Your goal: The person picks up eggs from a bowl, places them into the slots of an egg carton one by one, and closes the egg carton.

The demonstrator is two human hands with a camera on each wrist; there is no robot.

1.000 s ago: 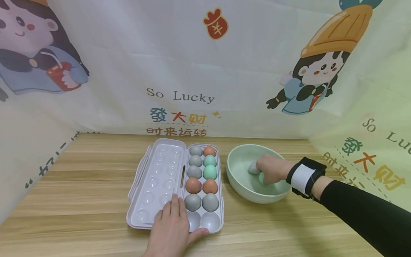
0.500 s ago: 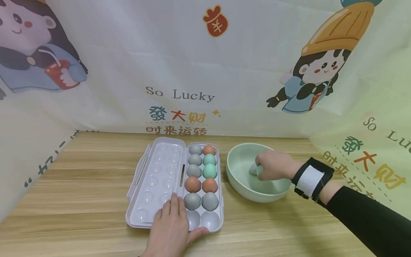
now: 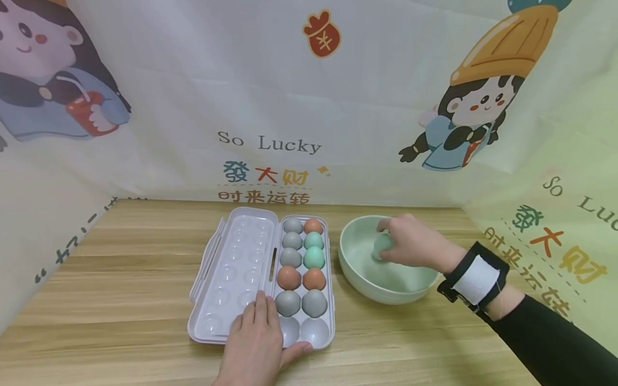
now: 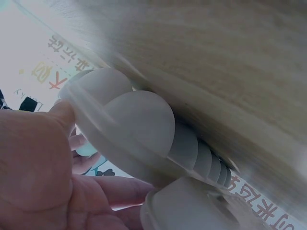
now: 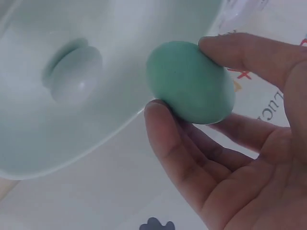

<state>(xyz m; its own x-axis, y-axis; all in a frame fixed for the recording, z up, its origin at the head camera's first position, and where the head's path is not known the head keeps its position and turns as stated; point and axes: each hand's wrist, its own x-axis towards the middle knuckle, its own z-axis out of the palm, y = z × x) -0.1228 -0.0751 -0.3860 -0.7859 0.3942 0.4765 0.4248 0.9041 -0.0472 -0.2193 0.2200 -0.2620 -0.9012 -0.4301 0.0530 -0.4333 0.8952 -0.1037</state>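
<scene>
In the head view, my right hand [image 3: 415, 241] is over the light green bowl [image 3: 372, 284]. It pinches a mint-green egg [image 5: 189, 84] between thumb and fingertips. A pale grey egg [image 5: 76, 76] lies inside the bowl in the right wrist view. Left of the bowl lies an open egg carton [image 3: 212, 332], its lid folded to the left. Grey, orange and green eggs fill most of its cups, while the two nearest cups [image 3: 315, 332] hold none. My left hand [image 3: 258, 338] rests on the carton's near end, fingers straight over the hinge side and thumb along the front edge.
Everything stands on a wood-grain table [image 3: 120, 279]. A printed cloth [image 3: 367, 107] with cartoon figures and lettering hangs behind and at both sides, close past the bowl and carton.
My right hand, first low in the bowl by the grey and green eggs, has taken hold of the green egg and risen a little. The left hand stays in place.
</scene>
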